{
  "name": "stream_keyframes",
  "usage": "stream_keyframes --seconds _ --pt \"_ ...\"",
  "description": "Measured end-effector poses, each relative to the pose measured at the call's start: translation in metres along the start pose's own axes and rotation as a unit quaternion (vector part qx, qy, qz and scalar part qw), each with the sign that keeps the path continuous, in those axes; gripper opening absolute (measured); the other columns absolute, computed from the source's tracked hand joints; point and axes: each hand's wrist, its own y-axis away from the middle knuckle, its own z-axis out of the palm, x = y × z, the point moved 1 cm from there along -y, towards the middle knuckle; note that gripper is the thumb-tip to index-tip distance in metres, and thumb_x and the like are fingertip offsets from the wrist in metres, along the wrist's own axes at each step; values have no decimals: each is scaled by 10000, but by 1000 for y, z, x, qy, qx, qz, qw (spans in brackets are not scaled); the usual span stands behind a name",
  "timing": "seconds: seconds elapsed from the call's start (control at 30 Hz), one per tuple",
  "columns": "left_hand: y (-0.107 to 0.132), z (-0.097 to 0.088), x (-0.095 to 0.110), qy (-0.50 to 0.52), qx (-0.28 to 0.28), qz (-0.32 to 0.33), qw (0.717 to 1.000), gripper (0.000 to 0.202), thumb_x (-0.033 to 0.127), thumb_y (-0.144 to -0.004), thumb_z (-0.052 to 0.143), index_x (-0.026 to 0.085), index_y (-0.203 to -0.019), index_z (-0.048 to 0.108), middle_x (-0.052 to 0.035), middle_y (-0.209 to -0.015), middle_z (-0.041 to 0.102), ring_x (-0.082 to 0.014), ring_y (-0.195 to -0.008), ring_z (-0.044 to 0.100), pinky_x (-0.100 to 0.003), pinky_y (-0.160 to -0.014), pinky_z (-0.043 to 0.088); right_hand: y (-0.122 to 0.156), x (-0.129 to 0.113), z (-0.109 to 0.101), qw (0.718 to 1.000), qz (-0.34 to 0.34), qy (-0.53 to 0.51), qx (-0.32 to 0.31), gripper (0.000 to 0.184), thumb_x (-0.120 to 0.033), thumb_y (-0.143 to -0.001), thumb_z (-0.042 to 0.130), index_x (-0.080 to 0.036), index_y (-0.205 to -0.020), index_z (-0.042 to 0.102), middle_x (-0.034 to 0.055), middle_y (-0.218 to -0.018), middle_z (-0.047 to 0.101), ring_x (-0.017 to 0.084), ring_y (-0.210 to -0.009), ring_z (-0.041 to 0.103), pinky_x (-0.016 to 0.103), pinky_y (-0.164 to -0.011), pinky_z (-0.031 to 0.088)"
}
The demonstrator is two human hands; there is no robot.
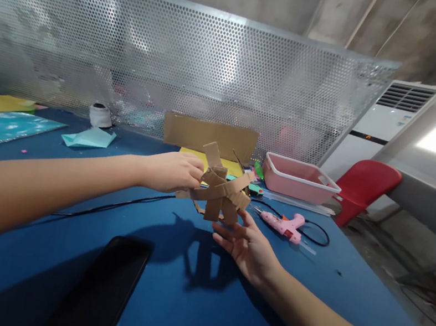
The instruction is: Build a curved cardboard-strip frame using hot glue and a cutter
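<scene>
A piece woven from brown cardboard strips is held up above the blue table, its shadow falling on the surface below. My left hand is closed on the left side of it, fingers bent round a strip end. From below right, my right hand supports the lower edge with thumb and fingertips. Several strip ends stick out at the top and right. To the right of the strips lies a pink hot glue gun with a clear glue stick in its back.
A black phone lies at the front. Behind stand a pink basket, a cardboard sheet and a perforated metal screen. Teal folded paper, a white thread spool and a blue sheet lie left. A black cable crosses the table.
</scene>
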Motion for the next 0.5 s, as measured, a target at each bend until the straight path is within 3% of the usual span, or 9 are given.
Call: stream_keyframes --seconds 0.3,0.5 --pt "-3 -5 2 -16 -36 41 998 213 155 -910 540 263 -854 715 1 -962 755 -155 -1050 615 -309 -1028 383 2 -1 3 1000 1 17 1 608 -53 -578 616 -232 -1139 463 24 -890 717 201 -800 715 352 -742 557" --pt "-5 -11 -6 -34 -44 21 998 179 170 -865 618 284 -765 714 21 -878 754 -136 -1017 619 -263 -974 413 1 1 0 999 26 40 -5 416 -34 -592 546 -184 -977 598 30 -911 708 194 -807 702 319 -647 571"
